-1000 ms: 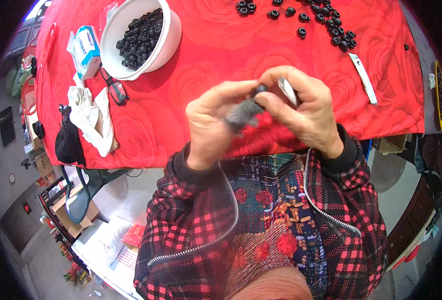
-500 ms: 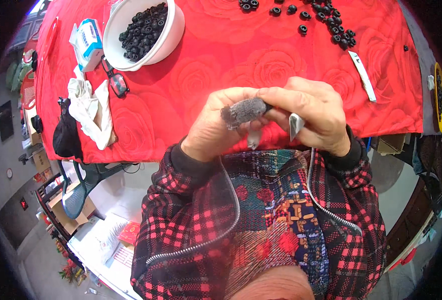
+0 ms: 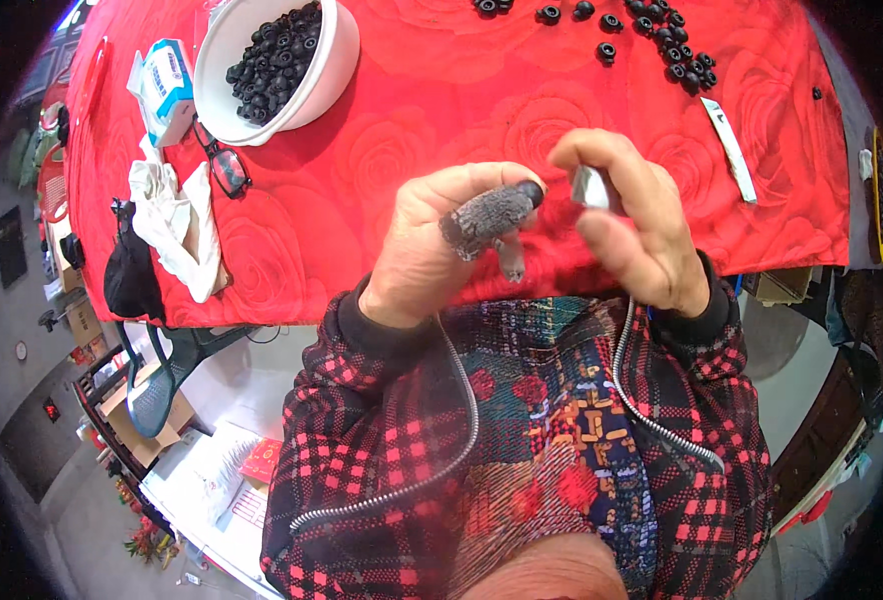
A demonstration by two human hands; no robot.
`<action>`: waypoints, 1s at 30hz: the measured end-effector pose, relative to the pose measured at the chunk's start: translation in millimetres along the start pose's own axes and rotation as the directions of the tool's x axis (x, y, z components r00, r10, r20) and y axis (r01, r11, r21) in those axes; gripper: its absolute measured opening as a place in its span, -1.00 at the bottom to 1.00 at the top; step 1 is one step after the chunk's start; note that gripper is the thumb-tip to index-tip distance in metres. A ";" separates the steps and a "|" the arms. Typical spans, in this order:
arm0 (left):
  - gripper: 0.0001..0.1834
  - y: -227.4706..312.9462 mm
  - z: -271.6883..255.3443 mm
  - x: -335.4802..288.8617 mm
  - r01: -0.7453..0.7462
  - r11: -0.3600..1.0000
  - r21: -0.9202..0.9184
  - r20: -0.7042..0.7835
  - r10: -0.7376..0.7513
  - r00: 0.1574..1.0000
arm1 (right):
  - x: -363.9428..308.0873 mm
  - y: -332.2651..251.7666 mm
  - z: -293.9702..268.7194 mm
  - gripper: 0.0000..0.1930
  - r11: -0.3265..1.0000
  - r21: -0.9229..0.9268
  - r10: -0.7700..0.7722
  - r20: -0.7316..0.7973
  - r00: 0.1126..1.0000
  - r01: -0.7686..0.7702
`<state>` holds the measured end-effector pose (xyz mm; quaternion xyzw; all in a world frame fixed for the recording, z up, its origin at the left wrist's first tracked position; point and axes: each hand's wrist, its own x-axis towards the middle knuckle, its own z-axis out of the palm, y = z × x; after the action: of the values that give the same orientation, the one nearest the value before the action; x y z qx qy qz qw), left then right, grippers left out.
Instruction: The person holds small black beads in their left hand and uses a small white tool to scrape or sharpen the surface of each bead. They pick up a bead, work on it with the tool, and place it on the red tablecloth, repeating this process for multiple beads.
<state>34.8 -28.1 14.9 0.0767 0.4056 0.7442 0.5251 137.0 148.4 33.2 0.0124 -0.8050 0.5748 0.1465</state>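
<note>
My left hand [image 3: 424, 225] is closed, its thumb and a finger pinching a small black round part [image 3: 533, 191]. Worn grey fabric covers [image 3: 492, 218] that finger, and a dirty whitish wrap [image 3: 511, 260] shows on the finger below. A short gap to the right, my right hand [image 3: 642, 225] grips a small flat silvery-white piece [image 3: 590, 187], blade-like in shape; motion blurs its fingertips. Both hands are above the near part of the red rose-patterned tablecloth [image 3: 392, 130].
A white bowl [image 3: 347, 70] of similar black parts stands far left; more black parts [image 3: 674, 45] lie scattered far right. A white strip [image 3: 730, 150] lies right. Left are a blue-white box [image 3: 169, 92], glasses [image 3: 230, 172], white cloth [image 3: 187, 220] and black cloth [image 3: 132, 270].
My hands have come apart. The right hand has moved up and away with the silvery piece, its index finger lifted. The black part in the left hand is now more exposed.
</note>
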 end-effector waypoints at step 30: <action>-0.64 -3.9 -9.2 4.3 0.104 0.986 -0.130 0.044 -0.099 0.994 | 11.1 28.7 3.0 -0.84 0.999 0.004 -0.034 0.126 0.991 0.034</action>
<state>30.8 -28.8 4.8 0.0351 0.3490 0.7400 0.5739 120.3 157.0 8.6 0.0625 -0.8118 0.5710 0.1052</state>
